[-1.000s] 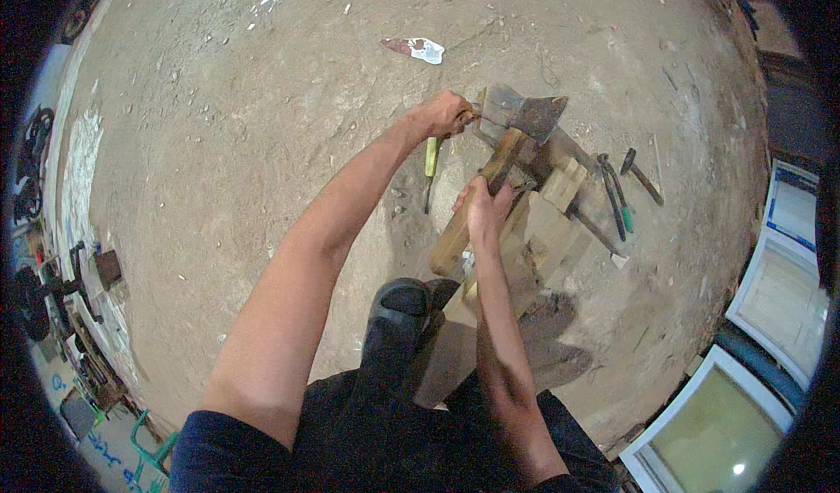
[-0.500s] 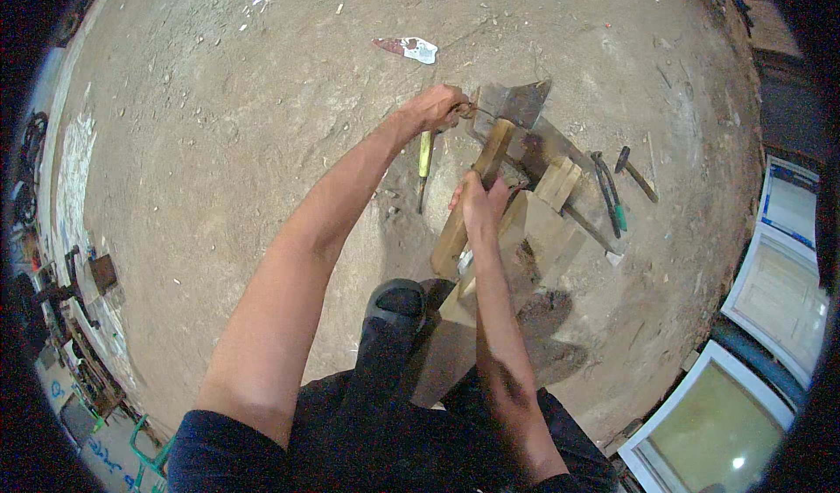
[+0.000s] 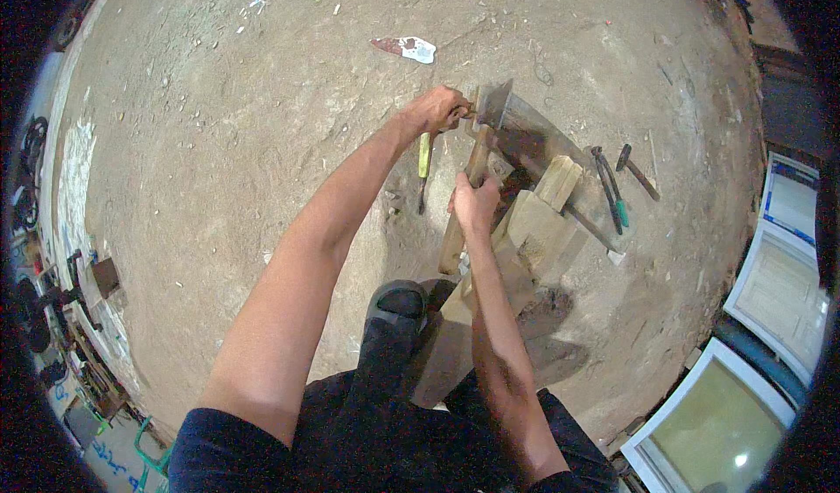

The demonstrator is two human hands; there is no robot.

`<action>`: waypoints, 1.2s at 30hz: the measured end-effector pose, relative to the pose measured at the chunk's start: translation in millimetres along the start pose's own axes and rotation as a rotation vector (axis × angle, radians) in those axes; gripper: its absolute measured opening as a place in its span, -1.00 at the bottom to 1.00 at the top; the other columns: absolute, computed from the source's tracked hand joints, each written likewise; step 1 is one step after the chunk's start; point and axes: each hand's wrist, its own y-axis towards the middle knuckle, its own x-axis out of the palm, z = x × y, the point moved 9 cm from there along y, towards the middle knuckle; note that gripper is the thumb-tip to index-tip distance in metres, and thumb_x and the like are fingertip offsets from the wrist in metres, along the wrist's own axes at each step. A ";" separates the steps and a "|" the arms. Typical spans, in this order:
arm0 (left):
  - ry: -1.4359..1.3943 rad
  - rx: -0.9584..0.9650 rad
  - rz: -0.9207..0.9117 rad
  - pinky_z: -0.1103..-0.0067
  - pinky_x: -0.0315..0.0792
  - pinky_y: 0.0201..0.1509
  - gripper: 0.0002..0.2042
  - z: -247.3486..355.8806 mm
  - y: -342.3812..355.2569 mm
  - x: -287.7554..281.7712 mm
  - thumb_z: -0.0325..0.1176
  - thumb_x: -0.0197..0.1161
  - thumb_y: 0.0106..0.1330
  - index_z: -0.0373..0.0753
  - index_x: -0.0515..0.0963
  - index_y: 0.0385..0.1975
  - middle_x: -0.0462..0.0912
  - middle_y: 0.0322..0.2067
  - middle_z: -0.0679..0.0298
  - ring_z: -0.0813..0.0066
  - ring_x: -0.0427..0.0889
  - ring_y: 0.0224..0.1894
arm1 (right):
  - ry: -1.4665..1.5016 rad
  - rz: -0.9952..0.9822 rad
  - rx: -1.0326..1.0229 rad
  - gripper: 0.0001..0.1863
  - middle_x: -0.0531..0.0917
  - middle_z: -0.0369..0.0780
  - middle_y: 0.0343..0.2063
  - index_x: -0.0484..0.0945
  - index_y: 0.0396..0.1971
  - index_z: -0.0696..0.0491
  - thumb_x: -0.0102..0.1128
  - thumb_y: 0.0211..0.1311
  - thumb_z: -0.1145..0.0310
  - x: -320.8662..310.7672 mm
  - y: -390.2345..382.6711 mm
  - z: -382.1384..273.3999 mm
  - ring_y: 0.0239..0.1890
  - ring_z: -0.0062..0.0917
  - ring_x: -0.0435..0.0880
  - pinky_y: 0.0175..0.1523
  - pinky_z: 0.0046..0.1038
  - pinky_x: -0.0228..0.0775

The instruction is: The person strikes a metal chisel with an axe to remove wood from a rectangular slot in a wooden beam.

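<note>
My right hand (image 3: 475, 202) is closed around the wooden handle (image 3: 479, 153) of an adze-like tool, whose broad metal blade (image 3: 495, 104) stands at the handle's far end. My left hand (image 3: 442, 108) is closed with its fingertips beside the blade; what they hold is too small to make out. Beneath my right forearm lies a thick wooden beam (image 3: 440, 353), partly hidden by the arm. A pale wood block (image 3: 558, 183) sits at the far end of the beam, next to a dark board (image 3: 542, 132).
On the dirt floor, a yellow-handled tool (image 3: 424, 156) lies by my left hand. Pincers (image 3: 607, 187) with a green grip and a hammer (image 3: 637, 172) lie to the right. A red and white scrap (image 3: 404, 48) lies farther off. White-framed panels (image 3: 713, 419) line the right edge.
The adze-like tool's blade has swung left and turned more edge-on, and its handle stands steeper. My right hand has shifted slightly left with it; my left hand has barely moved.
</note>
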 end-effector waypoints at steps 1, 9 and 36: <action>-0.016 -0.045 -0.019 0.22 0.48 -0.18 -0.86 -3.6 -3.8 -0.3 -0.45 0.22 0.10 -0.30 0.60 -0.35 0.63 -0.38 -0.01 -0.04 0.64 -0.26 | -0.008 -0.074 0.158 -0.77 0.52 -0.20 -0.71 0.44 -0.29 0.26 0.15 0.18 0.38 5.5 -10.9 -10.7 -0.76 -0.47 0.52 -0.65 -0.38 0.40; -0.042 0.012 -0.007 0.25 0.49 -0.27 -0.85 -13.0 -4.4 0.9 -0.37 0.22 0.11 -0.30 0.57 -0.39 0.65 -0.43 0.03 0.01 0.64 -0.37 | 0.178 -0.075 -0.007 -0.83 0.51 -0.23 -0.77 0.47 -0.48 0.23 0.08 0.18 0.41 -12.4 -28.6 -65.0 -0.75 -0.52 0.52 -0.61 -0.41 0.36; -0.088 -0.060 -0.089 0.34 0.48 -0.35 -0.93 -26.2 3.0 -1.5 -0.48 0.21 0.04 -0.29 0.61 -0.49 0.65 -0.56 0.08 0.21 0.63 -0.49 | -0.010 -0.069 0.081 -0.82 0.54 -0.16 -0.71 0.43 -0.50 0.20 0.13 0.13 0.38 -19.3 -15.5 -45.3 -0.76 -0.44 0.53 -0.63 -0.34 0.44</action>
